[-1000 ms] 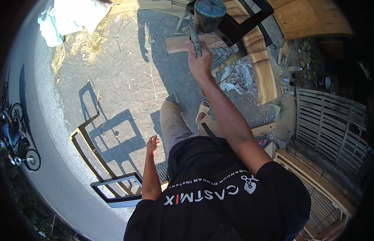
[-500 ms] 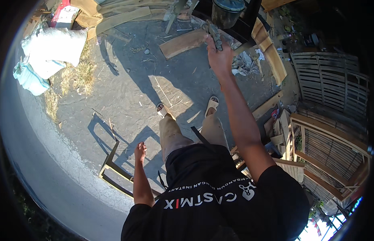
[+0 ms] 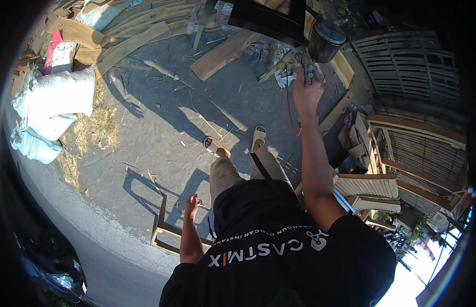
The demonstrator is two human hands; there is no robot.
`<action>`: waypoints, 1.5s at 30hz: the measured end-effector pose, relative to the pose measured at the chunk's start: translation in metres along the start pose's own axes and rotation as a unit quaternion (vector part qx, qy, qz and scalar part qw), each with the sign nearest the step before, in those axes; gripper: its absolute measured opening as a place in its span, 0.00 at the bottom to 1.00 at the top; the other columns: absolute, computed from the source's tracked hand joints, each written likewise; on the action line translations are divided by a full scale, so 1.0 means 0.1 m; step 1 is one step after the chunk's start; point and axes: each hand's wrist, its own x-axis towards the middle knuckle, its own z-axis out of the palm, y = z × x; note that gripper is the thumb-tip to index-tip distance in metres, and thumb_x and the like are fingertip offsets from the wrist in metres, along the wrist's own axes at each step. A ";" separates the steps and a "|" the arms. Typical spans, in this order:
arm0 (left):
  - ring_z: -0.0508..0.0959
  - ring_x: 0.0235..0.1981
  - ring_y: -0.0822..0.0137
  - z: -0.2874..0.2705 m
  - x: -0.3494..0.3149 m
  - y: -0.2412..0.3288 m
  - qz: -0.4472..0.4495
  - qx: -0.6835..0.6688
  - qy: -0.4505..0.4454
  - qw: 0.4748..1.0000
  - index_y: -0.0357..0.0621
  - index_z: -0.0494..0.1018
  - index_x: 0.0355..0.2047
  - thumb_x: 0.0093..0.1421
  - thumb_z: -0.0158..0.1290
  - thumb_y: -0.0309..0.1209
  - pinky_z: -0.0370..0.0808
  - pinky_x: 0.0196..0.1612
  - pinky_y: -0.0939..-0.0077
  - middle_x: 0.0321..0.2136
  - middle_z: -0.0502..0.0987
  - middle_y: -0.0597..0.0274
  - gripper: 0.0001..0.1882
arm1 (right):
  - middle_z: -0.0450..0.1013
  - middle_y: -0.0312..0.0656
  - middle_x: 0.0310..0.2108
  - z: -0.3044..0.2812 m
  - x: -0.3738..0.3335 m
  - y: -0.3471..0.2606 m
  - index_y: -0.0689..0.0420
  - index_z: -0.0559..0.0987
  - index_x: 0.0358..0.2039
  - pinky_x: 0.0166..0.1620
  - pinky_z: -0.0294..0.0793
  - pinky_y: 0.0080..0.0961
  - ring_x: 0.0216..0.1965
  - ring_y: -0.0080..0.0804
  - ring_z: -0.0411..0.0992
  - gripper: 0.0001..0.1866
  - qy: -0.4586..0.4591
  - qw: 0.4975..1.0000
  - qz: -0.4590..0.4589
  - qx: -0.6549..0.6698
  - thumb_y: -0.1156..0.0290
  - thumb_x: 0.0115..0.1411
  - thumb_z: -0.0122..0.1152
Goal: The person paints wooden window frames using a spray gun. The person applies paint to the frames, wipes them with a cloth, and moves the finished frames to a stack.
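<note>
My right hand (image 3: 308,94) is wrapped round the grip of a metal spray gun (image 3: 307,70) at the upper right. A round dark paint cup (image 3: 326,43) with a bluish lid sits on the gun, and a thin red hose (image 3: 290,110) loops down beside my wrist. Just left of the cup is a dark-painted wooden piece (image 3: 266,21); whether the gun touches it I cannot tell. My left hand (image 3: 192,206) hangs low at my left side, fingers loosely bent and a little apart, with nothing visible in it. Near it stands a partly dark wooden frame (image 3: 161,225).
A wide plank (image 3: 222,56) lies on the grey ground ahead. White sacks (image 3: 59,97) and dry straw (image 3: 102,123) are at the left, beside a paved road with a dark car (image 3: 51,261). Slatted panels (image 3: 406,66) and wooden frames (image 3: 422,174) line the right.
My right hand has swung to the right and slightly nearer with the spray gun, and the red hose has come into sight. The view has shifted; a car now shows at lower left.
</note>
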 end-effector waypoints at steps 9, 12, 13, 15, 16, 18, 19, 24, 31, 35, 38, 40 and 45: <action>0.80 0.37 0.65 -0.36 0.15 0.74 0.061 0.056 0.023 0.996 0.41 0.71 0.57 0.67 0.52 0.51 0.72 0.31 0.73 0.41 0.79 0.55 0.28 | 0.79 0.52 0.25 0.47 0.07 -0.30 0.66 0.82 0.40 0.36 0.77 0.39 0.30 0.46 0.80 0.24 -0.042 0.995 -0.049 0.070 0.53 0.63 0.64; 0.80 0.39 0.65 -0.50 0.15 0.98 0.081 0.019 0.017 0.996 0.41 0.72 0.56 0.67 0.53 0.50 0.72 0.35 0.73 0.41 0.79 0.57 0.27 | 0.79 0.56 0.26 0.75 0.15 -0.42 0.65 0.82 0.39 0.36 0.77 0.42 0.31 0.55 0.80 0.25 -0.085 0.991 -0.052 0.091 0.51 0.63 0.64; 0.80 0.40 0.64 -0.55 0.13 1.03 0.068 0.031 0.016 0.997 0.41 0.71 0.57 0.67 0.53 0.49 0.71 0.37 0.73 0.42 0.79 0.57 0.27 | 0.79 0.52 0.24 0.83 0.14 -0.49 0.65 0.82 0.40 0.35 0.77 0.39 0.30 0.48 0.80 0.23 -0.092 0.989 -0.057 0.100 0.53 0.63 0.64; 0.81 0.42 0.62 -0.59 0.10 1.04 0.055 0.044 0.026 0.997 0.42 0.70 0.59 0.67 0.53 0.50 0.71 0.36 0.72 0.44 0.79 0.56 0.28 | 0.79 0.48 0.23 0.82 0.12 -0.54 0.64 0.83 0.41 0.35 0.77 0.35 0.28 0.41 0.81 0.21 -0.098 0.989 -0.038 0.101 0.55 0.63 0.65; 0.81 0.44 0.61 -0.59 0.08 1.05 0.037 0.070 0.038 0.996 0.44 0.69 0.59 0.68 0.51 0.51 0.71 0.36 0.71 0.45 0.79 0.55 0.28 | 0.79 0.48 0.23 0.79 0.08 -0.56 0.63 0.83 0.41 0.35 0.77 0.35 0.28 0.41 0.81 0.21 -0.100 0.990 -0.015 0.099 0.55 0.63 0.65; 0.82 0.44 0.60 -0.63 0.04 1.01 0.038 0.076 0.027 0.996 0.47 0.70 0.58 0.68 0.50 0.52 0.71 0.35 0.70 0.46 0.80 0.56 0.27 | 0.79 0.48 0.23 0.65 0.04 -0.49 0.62 0.83 0.41 0.36 0.77 0.35 0.28 0.42 0.81 0.20 -0.072 0.992 0.006 0.099 0.55 0.63 0.64; 0.82 0.44 0.60 -0.65 0.02 0.99 0.044 0.079 0.016 0.996 0.48 0.69 0.58 0.68 0.50 0.51 0.72 0.35 0.69 0.46 0.80 0.56 0.26 | 0.79 0.48 0.23 0.54 0.02 -0.35 0.61 0.83 0.42 0.36 0.77 0.35 0.28 0.42 0.81 0.20 -0.041 0.994 0.005 0.099 0.54 0.63 0.64; 0.82 0.44 0.59 -0.69 0.07 0.99 -0.003 0.097 -0.009 0.995 0.49 0.68 0.60 0.68 0.51 0.51 0.73 0.35 0.69 0.47 0.79 0.55 0.27 | 0.79 0.46 0.23 -0.03 0.13 0.31 0.60 0.84 0.38 0.36 0.76 0.34 0.28 0.39 0.80 0.20 0.042 0.992 0.078 0.085 0.54 0.64 0.64; 0.82 0.46 0.56 -0.39 0.17 1.68 0.026 0.180 -0.010 0.983 0.45 0.66 0.62 0.67 0.51 0.55 0.74 0.34 0.69 0.52 0.77 0.49 0.33 | 0.76 0.41 0.20 -0.58 0.25 0.90 0.63 0.82 0.30 0.32 0.74 0.29 0.25 0.26 0.74 0.21 -0.001 0.984 0.127 0.126 0.53 0.64 0.64; 0.83 0.42 0.55 0.09 0.28 2.25 0.097 0.236 -0.001 0.967 0.44 0.68 0.60 0.67 0.50 0.53 0.73 0.33 0.68 0.48 0.80 0.50 0.30 | 0.74 0.37 0.19 -0.75 0.39 1.36 0.62 0.82 0.29 0.29 0.72 0.28 0.22 0.23 0.72 0.21 -0.013 0.981 0.091 0.171 0.53 0.65 0.63; 0.83 0.41 0.56 0.52 0.29 2.49 0.127 0.227 0.030 0.965 0.46 0.70 0.58 0.67 0.51 0.52 0.73 0.34 0.63 0.45 0.81 0.53 0.28 | 0.75 0.36 0.21 -1.01 0.40 1.76 0.60 0.83 0.31 0.24 0.68 0.26 0.19 0.20 0.69 0.20 -0.070 0.937 0.211 0.268 0.54 0.67 0.60; 0.83 0.42 0.56 0.85 0.28 2.58 0.122 0.207 0.053 0.969 0.48 0.70 0.58 0.67 0.51 0.52 0.73 0.34 0.62 0.45 0.81 0.52 0.27 | 0.78 0.34 0.27 -1.28 0.44 2.15 0.58 0.83 0.39 0.22 0.63 0.20 0.18 0.14 0.65 0.19 -0.071 0.927 0.205 0.307 0.53 0.69 0.58; 0.83 0.43 0.56 2.06 0.28 2.63 0.026 0.222 0.061 0.973 0.48 0.68 0.61 0.66 0.50 0.57 0.74 0.33 0.61 0.48 0.80 0.52 0.32 | 0.77 0.34 0.31 -2.03 0.83 3.20 0.59 0.82 0.42 0.24 0.66 0.22 0.21 0.16 0.67 0.14 0.067 0.910 0.187 0.363 0.61 0.69 0.57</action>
